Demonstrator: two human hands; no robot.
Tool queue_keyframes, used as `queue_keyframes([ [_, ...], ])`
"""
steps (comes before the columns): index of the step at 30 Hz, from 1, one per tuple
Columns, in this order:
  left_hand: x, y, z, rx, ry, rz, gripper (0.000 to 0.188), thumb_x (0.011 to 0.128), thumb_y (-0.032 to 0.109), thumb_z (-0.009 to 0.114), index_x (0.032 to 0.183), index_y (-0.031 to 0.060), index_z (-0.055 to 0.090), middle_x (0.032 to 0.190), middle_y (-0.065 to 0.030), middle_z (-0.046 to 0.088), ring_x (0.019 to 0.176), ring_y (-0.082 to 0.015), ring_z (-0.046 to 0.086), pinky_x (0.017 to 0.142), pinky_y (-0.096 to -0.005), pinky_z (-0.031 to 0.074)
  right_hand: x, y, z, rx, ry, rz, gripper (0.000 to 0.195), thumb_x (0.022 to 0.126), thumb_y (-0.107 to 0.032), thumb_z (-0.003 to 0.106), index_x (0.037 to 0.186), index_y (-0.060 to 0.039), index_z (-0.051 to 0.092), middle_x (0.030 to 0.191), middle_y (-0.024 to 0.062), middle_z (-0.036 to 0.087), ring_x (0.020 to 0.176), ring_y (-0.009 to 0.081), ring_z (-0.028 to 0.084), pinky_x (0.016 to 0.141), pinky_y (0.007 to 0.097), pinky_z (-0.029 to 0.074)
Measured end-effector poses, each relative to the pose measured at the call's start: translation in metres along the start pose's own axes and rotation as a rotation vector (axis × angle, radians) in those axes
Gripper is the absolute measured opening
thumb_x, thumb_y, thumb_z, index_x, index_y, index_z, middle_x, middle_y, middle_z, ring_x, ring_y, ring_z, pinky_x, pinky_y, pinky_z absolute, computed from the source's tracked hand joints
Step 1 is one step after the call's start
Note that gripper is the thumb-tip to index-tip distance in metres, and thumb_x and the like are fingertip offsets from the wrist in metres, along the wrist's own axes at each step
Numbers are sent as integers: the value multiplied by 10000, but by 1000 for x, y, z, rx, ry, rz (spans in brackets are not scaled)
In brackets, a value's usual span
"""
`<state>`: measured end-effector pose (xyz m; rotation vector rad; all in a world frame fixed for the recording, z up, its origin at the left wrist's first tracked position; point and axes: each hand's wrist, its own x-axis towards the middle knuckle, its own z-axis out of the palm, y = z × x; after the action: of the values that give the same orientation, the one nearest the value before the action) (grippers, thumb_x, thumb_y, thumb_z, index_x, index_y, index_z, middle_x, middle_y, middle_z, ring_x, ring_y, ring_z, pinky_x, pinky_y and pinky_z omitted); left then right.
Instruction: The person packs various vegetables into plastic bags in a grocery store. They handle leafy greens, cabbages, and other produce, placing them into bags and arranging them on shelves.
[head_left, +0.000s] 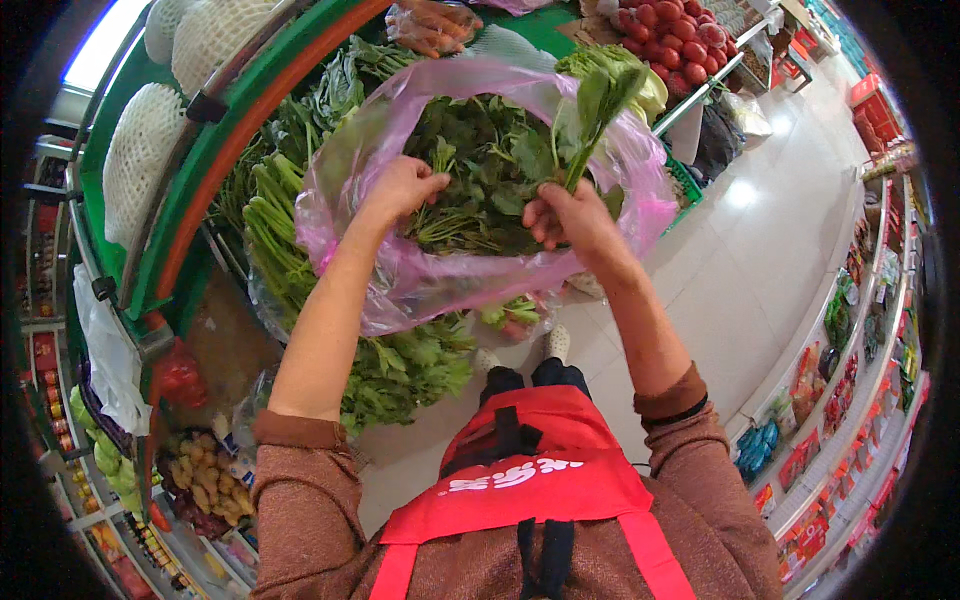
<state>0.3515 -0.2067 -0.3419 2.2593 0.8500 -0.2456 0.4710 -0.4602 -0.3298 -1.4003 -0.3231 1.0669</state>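
Observation:
A wide pink translucent plastic bag (450, 289) lies open before me, heaped with dark leafy greens (495, 150). My right hand (574, 214) pinches a small bunch of green leafy stalks (592, 127) by its lower end, leaves pointing up and away, over the bag's right side. Over the left part of the bag is my left hand (409, 187), its thumb and fingers curled close together beside a small sprig (444, 156). Whether those fingers grip a stem is hidden.
Celery (281, 232) lies left of the bag, with leafy celery tops (412, 367) below it. Carrots in clear plastic (431, 28) and red onions or similar red produce (679, 37) sit beyond. Foam-netted produce (142, 165) lines the left rack. Stocked shelves (847, 360) border the tiled floor (720, 255).

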Motion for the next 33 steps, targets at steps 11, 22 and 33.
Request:
queue_keyframes([
  [11, -58, 64, 55, 404, 208, 442, 237, 818, 222, 667, 887, -3, 687, 795, -181, 689, 746, -379, 652, 703, -447, 522, 44, 88, 47, 819, 33, 118, 253, 1002, -199, 506, 1116, 14, 580, 1042, 125, 656, 922, 263, 644, 831, 452, 556],
  [22, -17, 4, 68, 622, 95, 77, 246, 813, 160, 669, 1016, 21, 681, 946, -197, 704, 913, -356, 693, 780, -483, 547, 14, 46, 12, 732, 193, 13, 158, 985, -160, 557, 997, -2, 551, 924, 116, 633, 753, 221, 629, 669, 366, 570],
  [33, -1, 6, 12, 338, -101, -35, 269, 848, 230, 541, 828, -3, 674, 802, -201, 677, 754, -271, 685, 687, -432, 559, 15, 60, 11, 785, 274, 15, 170, 983, -172, 565, 1010, -5, 551, 892, 90, 593, 696, 193, 574, 576, 347, 511],
])
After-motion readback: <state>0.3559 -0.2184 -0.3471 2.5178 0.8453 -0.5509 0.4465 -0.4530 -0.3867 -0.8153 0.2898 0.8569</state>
